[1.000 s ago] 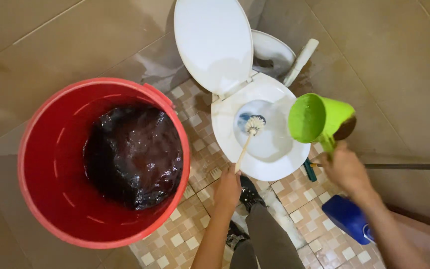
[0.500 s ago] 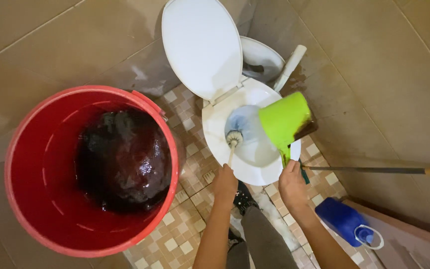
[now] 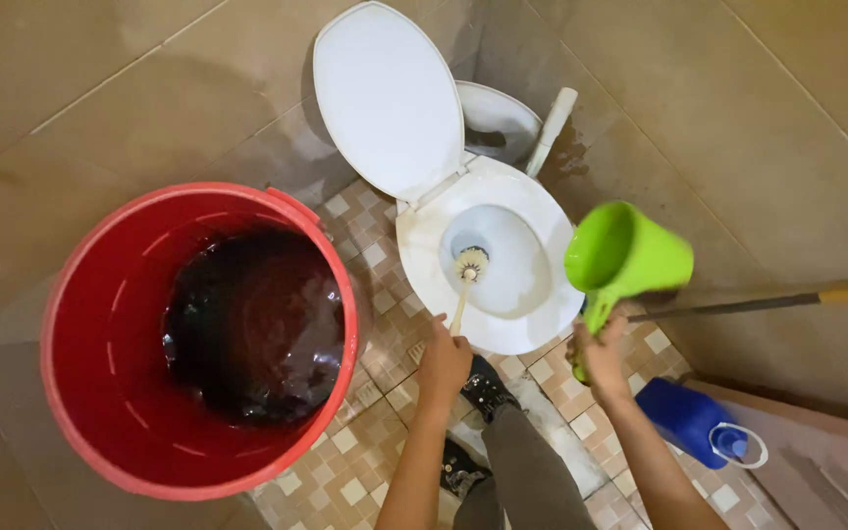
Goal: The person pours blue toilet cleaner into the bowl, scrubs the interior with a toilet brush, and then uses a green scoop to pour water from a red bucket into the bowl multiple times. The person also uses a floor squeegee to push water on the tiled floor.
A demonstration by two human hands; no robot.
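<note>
1. Left hand [image 3: 444, 361]: fingers wrapped round toilet brush [image 3: 467, 278] handle; grip end hidden, bristle head down in bowl.
2. Right hand [image 3: 601, 353]: fingers curled on green dipper [image 3: 625, 257] handle, w/ mouth tilted towards toilet [image 3: 532, 324]; contents not visible.
3. Red bucket [image 3: 80, 324], left: dark water.
4. Blue bottle [image 3: 684, 420]: partly behind forearm.

One package is seen: a blue plastic bottle [image 3: 684, 422] laid on its side on the patterned floor tiles [image 3: 365, 471], low right. Its label cannot be made out.
</note>
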